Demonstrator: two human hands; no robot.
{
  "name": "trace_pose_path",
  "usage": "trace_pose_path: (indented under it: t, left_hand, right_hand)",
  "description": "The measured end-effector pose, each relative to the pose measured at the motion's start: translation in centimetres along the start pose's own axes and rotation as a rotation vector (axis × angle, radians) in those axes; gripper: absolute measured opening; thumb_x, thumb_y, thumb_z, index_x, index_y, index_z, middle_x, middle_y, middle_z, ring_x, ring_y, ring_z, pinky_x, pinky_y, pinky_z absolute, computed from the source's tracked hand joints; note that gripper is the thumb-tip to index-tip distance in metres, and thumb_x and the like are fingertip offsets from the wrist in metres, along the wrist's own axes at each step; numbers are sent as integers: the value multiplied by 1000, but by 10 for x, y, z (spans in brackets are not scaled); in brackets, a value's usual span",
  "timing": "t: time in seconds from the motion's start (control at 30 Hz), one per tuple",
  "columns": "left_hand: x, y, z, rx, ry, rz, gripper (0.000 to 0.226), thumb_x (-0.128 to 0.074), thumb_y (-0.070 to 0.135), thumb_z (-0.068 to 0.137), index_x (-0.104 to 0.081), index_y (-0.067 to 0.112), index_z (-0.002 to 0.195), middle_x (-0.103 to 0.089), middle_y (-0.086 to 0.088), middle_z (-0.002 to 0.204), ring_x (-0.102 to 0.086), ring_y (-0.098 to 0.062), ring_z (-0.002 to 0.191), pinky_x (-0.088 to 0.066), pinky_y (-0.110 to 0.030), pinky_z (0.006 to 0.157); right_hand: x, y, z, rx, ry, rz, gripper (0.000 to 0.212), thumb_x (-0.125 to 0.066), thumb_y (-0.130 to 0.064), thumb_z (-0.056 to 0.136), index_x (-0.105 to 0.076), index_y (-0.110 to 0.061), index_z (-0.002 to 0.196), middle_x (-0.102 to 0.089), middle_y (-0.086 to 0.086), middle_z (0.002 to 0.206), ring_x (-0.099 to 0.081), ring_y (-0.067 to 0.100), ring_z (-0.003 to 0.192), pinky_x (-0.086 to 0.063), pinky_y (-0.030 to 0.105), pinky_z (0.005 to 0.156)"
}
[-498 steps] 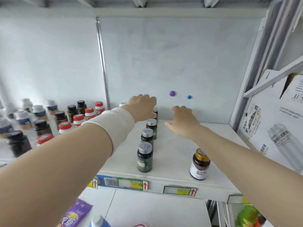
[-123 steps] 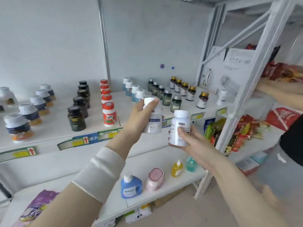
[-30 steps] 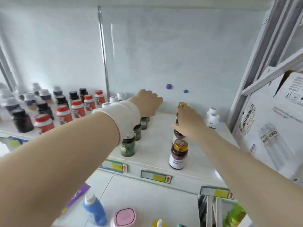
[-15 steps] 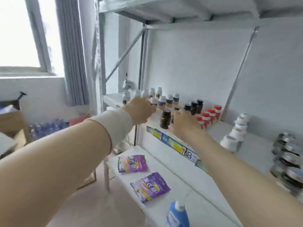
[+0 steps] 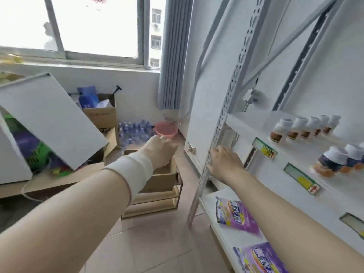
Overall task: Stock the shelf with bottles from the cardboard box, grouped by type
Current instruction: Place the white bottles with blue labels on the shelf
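My left hand (image 5: pixel 160 150), with a white band on the wrist, reaches out over the open cardboard box (image 5: pixel 159 179) that sits on a low wooden stand. It holds nothing and its fingers are loosely curled. My right hand (image 5: pixel 223 161) is empty with fingers apart, in front of the white shelf's perforated upright (image 5: pixel 222 123). On the shelf (image 5: pixel 295 160) to the right stand a row of white-capped bottles with brown bands (image 5: pixel 303 127) and white-capped bottles with dark blue and orange labels (image 5: pixel 340 160). The box's contents are hidden by my left hand and wrist.
Purple snack bags (image 5: pixel 234 217) lie on the lower shelf board. A tilted white panel (image 5: pixel 53 117) and more cardboard boxes (image 5: pixel 100 117) stand at the left. Packs of water bottles (image 5: pixel 134 131) and a pink basin (image 5: pixel 166 130) sit under the window. Tiled floor lies below my arms.
My view has swung left from the shelf toward the floor and window. Both hands have come away from the shelf bottles; the left one is now over the cardboard box.
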State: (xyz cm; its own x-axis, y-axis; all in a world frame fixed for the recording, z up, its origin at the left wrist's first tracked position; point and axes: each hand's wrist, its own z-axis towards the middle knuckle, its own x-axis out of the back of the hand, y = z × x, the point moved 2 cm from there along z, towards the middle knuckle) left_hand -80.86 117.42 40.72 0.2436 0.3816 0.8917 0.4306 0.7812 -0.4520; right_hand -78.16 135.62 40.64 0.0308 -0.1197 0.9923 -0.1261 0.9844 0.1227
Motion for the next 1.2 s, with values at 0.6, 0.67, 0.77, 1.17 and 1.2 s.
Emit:
trace_pose_path:
  t: [0.6, 0.67, 0.77, 1.17, 1.2]
  left_hand:
    - [-310, -164, 179, 197, -507, -325, 27, -48, 20, 94, -47, 12, 120, -57, -9, 118, -55, -25, 107, -43, -31, 78]
    - [-354, -176, 197, 218, -561, -395, 27, -46, 20, 94, -47, 12, 120, -56, -9, 118, -55, -26, 107, -43, -32, 79]
    - [-421, -190, 229, 211, -640, -519, 29, -47, 19, 93, -47, 11, 121, -55, -10, 119, -54, -27, 108, -44, -34, 82]
    - [-659, -141, 293, 267, -1102, -881, 39, -53, 14, 91, -40, 6, 127, -43, -16, 128, -42, -31, 118, -42, -39, 94]
    - [-679, -133, 295, 253, -1129, -868, 39, -53, 10, 90, -40, 5, 127, -43, -16, 128, -41, -32, 119, -42, -39, 95]
  right_hand:
    - [-201, -117, 361, 339, -382, -5, 44, -44, -32, 94, -37, -12, 131, -44, 11, 132, -42, 28, 122, -38, 38, 100]
    - [-231, -135, 389, 353, -452, -1, 44, -43, -33, 94, -37, -12, 132, -44, 10, 132, -42, 28, 122, -38, 38, 100]
    - [-283, -158, 429, 326, -582, 29, 43, -42, -34, 95, -38, -13, 131, -45, 9, 131, -42, 27, 121, -39, 37, 97]
    - [-506, -255, 505, 62, -1117, 407, 48, -48, -39, 92, -39, -14, 133, -47, 7, 137, -43, 25, 126, -39, 35, 101]
    - [-528, -263, 505, 50, -1160, 427, 49, -49, -39, 92, -40, -13, 132, -47, 7, 137, -44, 25, 126, -39, 35, 101]
